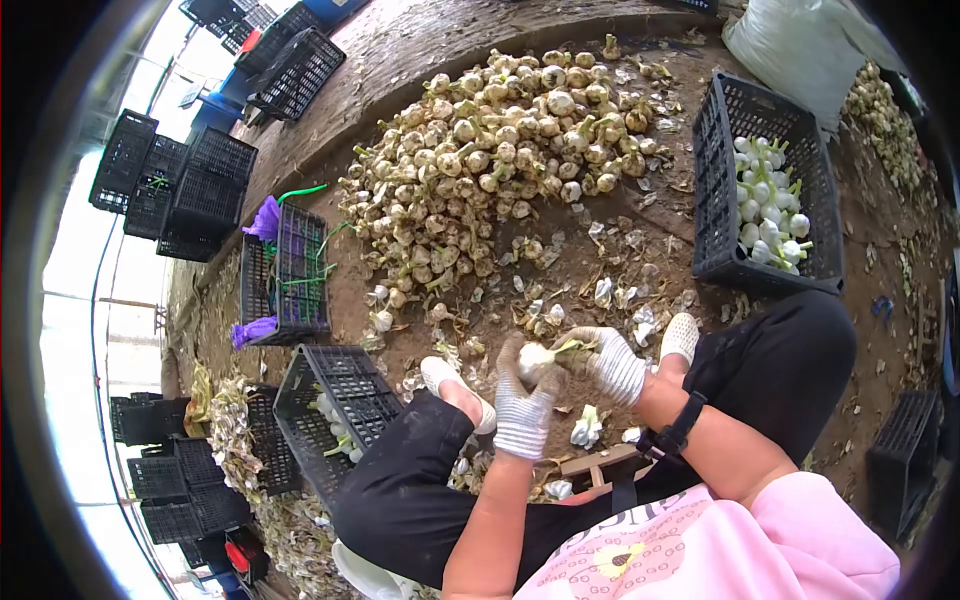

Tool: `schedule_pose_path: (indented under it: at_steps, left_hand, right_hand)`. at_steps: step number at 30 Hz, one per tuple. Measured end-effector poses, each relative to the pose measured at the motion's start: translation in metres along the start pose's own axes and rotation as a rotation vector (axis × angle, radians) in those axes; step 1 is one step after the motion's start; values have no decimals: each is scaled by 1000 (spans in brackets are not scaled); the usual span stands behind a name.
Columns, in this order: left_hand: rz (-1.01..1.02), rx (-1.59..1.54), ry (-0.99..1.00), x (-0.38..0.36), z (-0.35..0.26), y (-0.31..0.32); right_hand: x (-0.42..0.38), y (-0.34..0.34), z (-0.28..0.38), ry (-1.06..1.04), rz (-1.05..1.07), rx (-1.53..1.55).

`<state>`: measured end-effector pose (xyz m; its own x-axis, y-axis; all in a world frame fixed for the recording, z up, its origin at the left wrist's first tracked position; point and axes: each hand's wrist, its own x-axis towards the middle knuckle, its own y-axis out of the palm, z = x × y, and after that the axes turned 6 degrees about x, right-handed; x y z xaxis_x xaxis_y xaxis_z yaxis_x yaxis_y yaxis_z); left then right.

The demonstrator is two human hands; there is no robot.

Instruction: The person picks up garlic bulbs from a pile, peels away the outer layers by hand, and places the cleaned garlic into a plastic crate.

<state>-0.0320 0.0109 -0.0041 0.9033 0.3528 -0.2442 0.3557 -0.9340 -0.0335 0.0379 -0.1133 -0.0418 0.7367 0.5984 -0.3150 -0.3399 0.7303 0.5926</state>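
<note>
My left hand (526,394), in a dirty white knitted glove, is closed around a garlic bulb (534,361) in front of my knees. The bulb looks white, and its greenish stem points to the right. My right hand (607,362), gloved the same way, is closed at the stem end, its fingertips partly hidden. Beyond both hands lies a large heap of unpeeled garlic (500,150) with soil-stained skins. A loose white garlic piece (587,427) lies on the ground just below my hands.
At the right, a black crate (712,180) holds clean white garlic bulbs (768,205). Another black crate (345,400) with some garlic stands by my left knee. A crate with purple cloth (290,275) stands at the left. Peeled skins litter the ground; a white sack (800,50) sits at the back right.
</note>
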Motion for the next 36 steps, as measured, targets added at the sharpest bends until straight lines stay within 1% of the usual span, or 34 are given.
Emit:
schedule_pose_path:
  at_steps: [2,3,4,5,6,7,8,9,10,11,12,13,14,15,17,19,21,22,24,25,27,29,30,31,33,35,36]
  left_hand:
    - [10,121,23,5,0,-5]
    - [15,183,36,6,-1,-9]
    - [30,137,-9,6,-2,-11]
    - [85,164,-35,8,-5,-13]
    - [116,187,-55,11,-10,-15]
    - [124,210,-70,12,-15,-22]
    - [141,108,-9,12,-11,-25]
    - [137,16,71,15,-6,-22]
    - [88,-11,203,17,-4,-17]
    - [86,202,228,11,-35,-20]
    - [-5,362,361,19,-11,-14]
    - [-17,158,283,11,-23,-10]
    - [-92,127,403,24,3,3]
    - [-95,231,539,2,-44,-12]
    - [-97,412,543,-18,-88,-29]
    - [-242,672,635,-61,-152,-66]
    - [-215,686,428,-78,-190,-102]
    - [-438,580,700,-65,-176,-113]
    - [-809,781,898,-89,-181,-150]
    - [-800,642,750,-94,-176,-166]
    - [-934,560,524,-81,-134,-183]
    - [-819,574,197,-99,-149,-176]
    - [-851,508,363,-93,-145,-170]
    - [-714,599,320,-85,-145,-170]
    - [-385,621,136,-82,-149,-172]
    - [-336,776,98,-68,-139,-174]
    - [-321,682,126,-57,-132,-176]
  right_hand:
    - [-2,6,-6,26,42,73]
    - [-2,6,-7,29,48,17]
    - [-3,5,-6,31,56,-42]
    - [-3,6,-1,36,76,-104]
    - [-6,8,6,81,66,-71]
    - [-10,17,16,82,52,-38]
    - [-9,11,15,59,105,-8]
    - [-9,20,9,31,4,312]
    - [2,6,1,47,-1,350]
    - [13,-9,-6,94,-58,375]
    - [28,-22,-15,147,-113,391]
    - [37,-37,-17,259,62,507]
    - [43,-43,-20,282,24,459]
    - [51,-41,-25,305,-21,400]
    - [66,-32,-38,358,-88,312]
    - [70,-14,-49,402,-127,253]
    - [71,-3,-58,426,-166,213]
    - [72,1,-65,431,-180,202]
    - [67,13,-71,441,-202,187]
    - [70,10,-73,443,-186,141]
    - [74,10,-78,467,-125,57]
    - [78,5,-84,490,-82,-11]
    - [77,2,-86,501,-70,-44]
    - [79,2,-88,511,-56,-79]
    - [80,-3,-90,528,-32,-137]
    - [78,-7,-90,538,-18,-174]
    - [79,-10,-93,542,-20,-194]
